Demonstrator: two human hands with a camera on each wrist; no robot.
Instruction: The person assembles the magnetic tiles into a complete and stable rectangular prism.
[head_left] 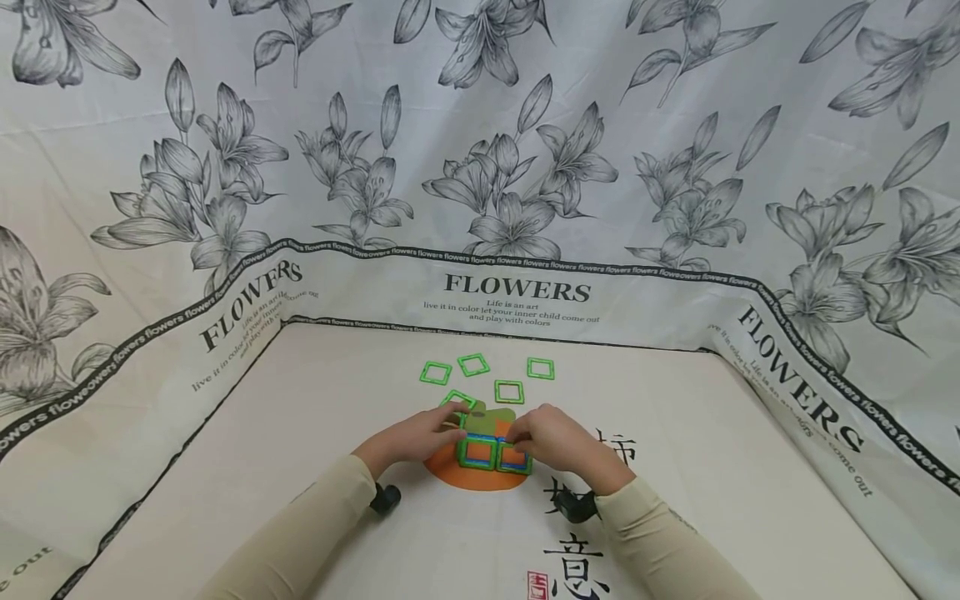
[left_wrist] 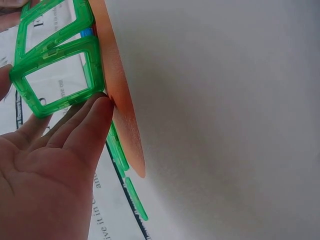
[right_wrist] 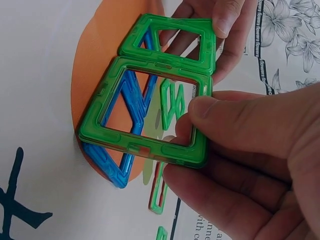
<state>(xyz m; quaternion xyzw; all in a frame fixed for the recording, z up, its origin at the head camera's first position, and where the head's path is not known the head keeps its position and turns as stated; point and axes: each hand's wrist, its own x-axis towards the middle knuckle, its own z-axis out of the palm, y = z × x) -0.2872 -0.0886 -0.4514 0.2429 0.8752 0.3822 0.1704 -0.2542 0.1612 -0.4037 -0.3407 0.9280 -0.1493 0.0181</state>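
In the head view my left hand (head_left: 420, 435) and right hand (head_left: 561, 440) meet over an orange fruit print (head_left: 478, 482) on the tabletop. Between thumb and fingers, the right hand pinches the edge of a green square magnetic tile frame (right_wrist: 96, 111). My left hand holds a second green tile frame (right_wrist: 175, 22), thumb on one face and fingers behind. Side by side, the two tiles touch along an edge and stand tilted above the print. Blue tile frames (right_wrist: 132, 100) show beneath and through them; how these join is partly hidden.
Beyond the hands lie several loose green tile frames, among them one at the left (head_left: 435, 363) and one at the right (head_left: 540, 360). Black printed characters (head_left: 576, 567) mark the cloth at the right. A flower-printed curtain (head_left: 517, 287) encloses the table's back and sides.
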